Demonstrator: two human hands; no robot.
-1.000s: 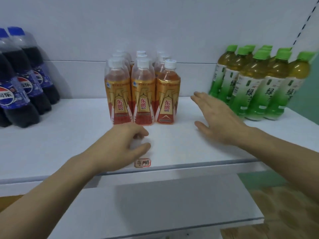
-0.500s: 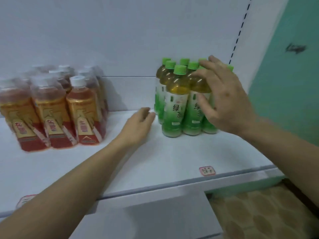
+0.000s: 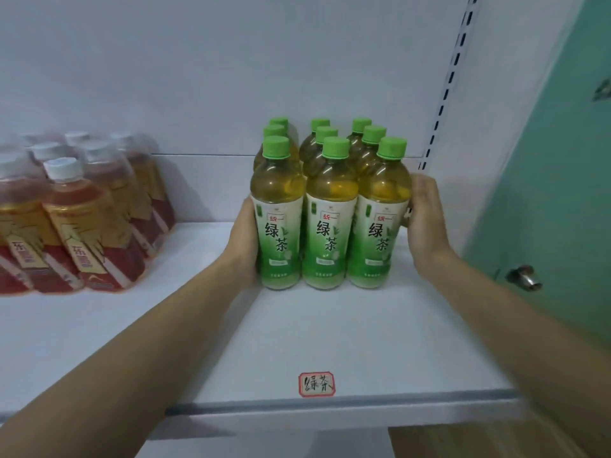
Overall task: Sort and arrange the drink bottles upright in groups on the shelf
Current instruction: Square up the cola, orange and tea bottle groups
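Squeezing in from both sides, the left hand (image 3: pixel 244 241) lies flat against the left flank of the green tea bottles (image 3: pixel 330 206), fingers running back behind the front-left bottle, and the right hand (image 3: pixel 425 223) presses its palm to the right flank, fingers straight along the front-right bottle. Neither hand curls round a single bottle; both are released, palms bracing the block between them. That two-sided press makes sense: it looks like a squaring-up, pushing loose bottles together so the rows stay tight and nothing tips. And the block is tidy, three across and three deep, all upright, green caps lined up, labels facing front. It stands on the white shelf (image 3: pixel 363 332) toward the back, near the rear panel, with bare shelf in front. Down at the shelf lip, a small red-bordered tag (image 3: pixel 316 384) sits directly ahead of the group, hand-lettered with the same characters as the bottle labels, so this looks like the tea's marked spot. Off to the left, well apart, the orange bottles (image 3: pixel 82 213) with white caps stand in their own cluster, blurred at the frame edge. On the right, a slotted upright (image 3: pixel 446 90) bounds the shelf beside a green wall (image 3: pixel 562 193).
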